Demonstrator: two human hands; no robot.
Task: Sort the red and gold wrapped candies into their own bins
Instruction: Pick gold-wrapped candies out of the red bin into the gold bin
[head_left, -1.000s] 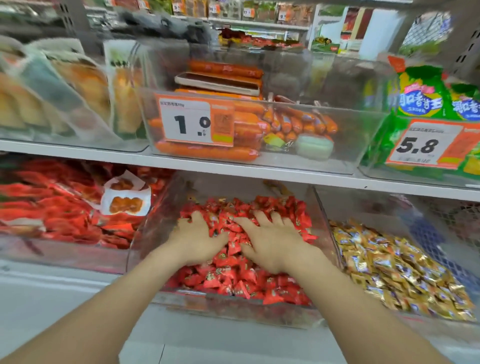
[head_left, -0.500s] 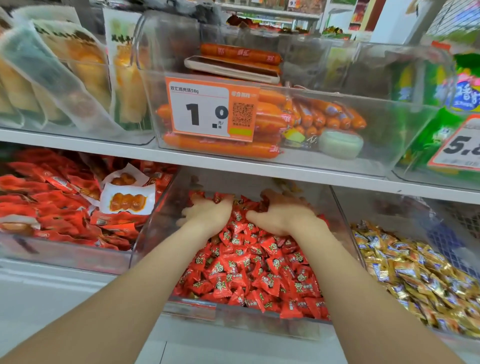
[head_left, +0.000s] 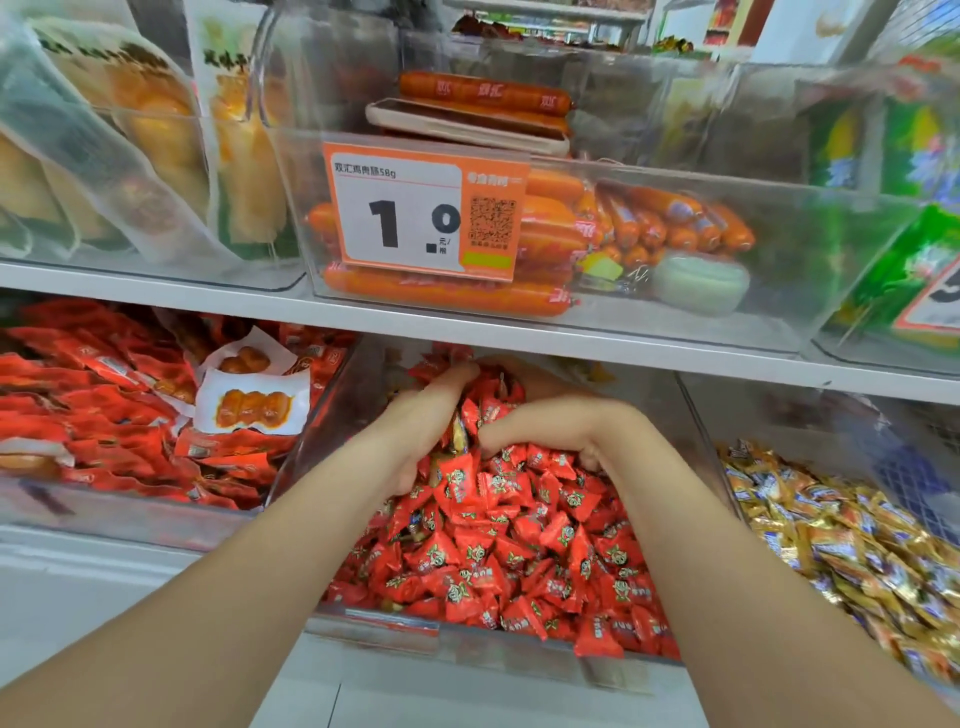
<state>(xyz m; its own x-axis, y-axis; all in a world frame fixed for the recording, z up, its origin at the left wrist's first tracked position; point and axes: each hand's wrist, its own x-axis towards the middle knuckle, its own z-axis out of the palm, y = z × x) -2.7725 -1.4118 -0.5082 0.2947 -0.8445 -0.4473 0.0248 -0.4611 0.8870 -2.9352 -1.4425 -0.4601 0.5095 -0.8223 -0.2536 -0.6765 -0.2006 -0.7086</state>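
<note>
The middle clear bin (head_left: 457, 642) on the lower shelf holds a heap of red wrapped candies (head_left: 519, 551). To its right, another clear bin (head_left: 779, 415) holds gold wrapped candies (head_left: 841, 540). Both my hands are deep at the back of the red heap, under the shelf edge. My left hand (head_left: 421, 421) lies with its fingers stretched back into the candies. My right hand (head_left: 550, 426) is bent over the heap, its fingertips buried among the wrappers. A gold-looking wrapper (head_left: 460, 435) shows between the two hands.
The shelf board (head_left: 519, 338) hangs low over the bins. Above it stands a clear bin of orange sausages (head_left: 649, 223) with a price tag (head_left: 421, 208). A bin of red snack packets (head_left: 119, 415) sits to the left.
Both hands have pushed further back into the red heap, from lying flat on top to digging in. The view has moved closer and lower.
</note>
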